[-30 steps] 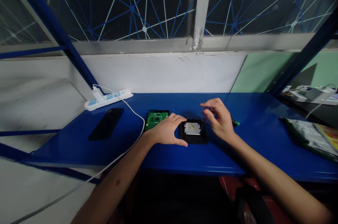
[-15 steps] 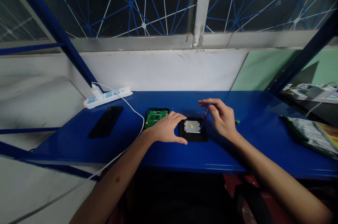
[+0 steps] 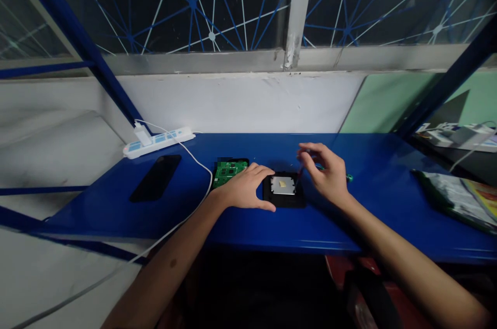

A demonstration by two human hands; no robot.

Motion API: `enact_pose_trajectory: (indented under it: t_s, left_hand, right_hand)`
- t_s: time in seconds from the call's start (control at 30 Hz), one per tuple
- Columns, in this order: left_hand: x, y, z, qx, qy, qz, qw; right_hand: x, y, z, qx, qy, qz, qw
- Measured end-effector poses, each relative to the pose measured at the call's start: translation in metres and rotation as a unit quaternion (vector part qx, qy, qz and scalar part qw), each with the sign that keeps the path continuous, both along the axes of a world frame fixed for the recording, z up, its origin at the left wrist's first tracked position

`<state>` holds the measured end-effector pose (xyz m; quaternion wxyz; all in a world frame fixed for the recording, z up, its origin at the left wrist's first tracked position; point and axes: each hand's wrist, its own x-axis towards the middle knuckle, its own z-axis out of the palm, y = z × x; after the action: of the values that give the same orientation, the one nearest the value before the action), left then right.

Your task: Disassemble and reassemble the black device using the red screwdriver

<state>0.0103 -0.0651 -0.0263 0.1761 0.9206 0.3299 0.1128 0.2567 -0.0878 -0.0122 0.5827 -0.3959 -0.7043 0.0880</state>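
Observation:
A black casing lies on the blue tabletop, with a silver metal plate set in it and a small yellowish pad on the plate. My left hand spans the casing's left side, fingers at its far edge and thumb at its near edge. In my right hand a thin screwdriver is pinched upright, its tip down at the plate's right edge. Left of the casing, partly hidden by my left hand, is a green circuit board in a dark frame.
A black phone lies to the left, near a white power strip whose cable crosses the table. A small green object shows behind my right wrist. Printed packaging lies at far right.
My right hand's fingers have curled in closer around the top of the screwdriver, which stands a little more upright. My left hand and the casing have stayed put.

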Motion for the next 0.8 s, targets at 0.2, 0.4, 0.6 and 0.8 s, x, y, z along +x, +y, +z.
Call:
enact_pose_trajectory:
  t_s: [0.2,0.4,0.6,0.8]
  left_hand:
    - [-0.0004,0.0006,-0.0006,-0.004,0.004,0.004,1.0]
    - [-0.0003,0.0008,-0.0002,-0.002,0.002,-0.001,1.0]
    - [-0.0006,0.0011,-0.0009,0.0,-0.005,-0.006,1.0]
    - [-0.0001,0.0006,-0.0004,-0.001,-0.002,-0.004,1.0]
  right_hand:
    - [0.0021,-0.0003,-0.0017,-0.037,0.026,0.037,0.998]
    - [0.0022,0.0011,0.0019,-0.003,-0.017,0.019,1.0]
    - [0.0014,0.001,0.0025,0.023,-0.034,0.011,0.999]
    - [0.001,0.0018,-0.0003,0.007,-0.015,0.008,1.0]
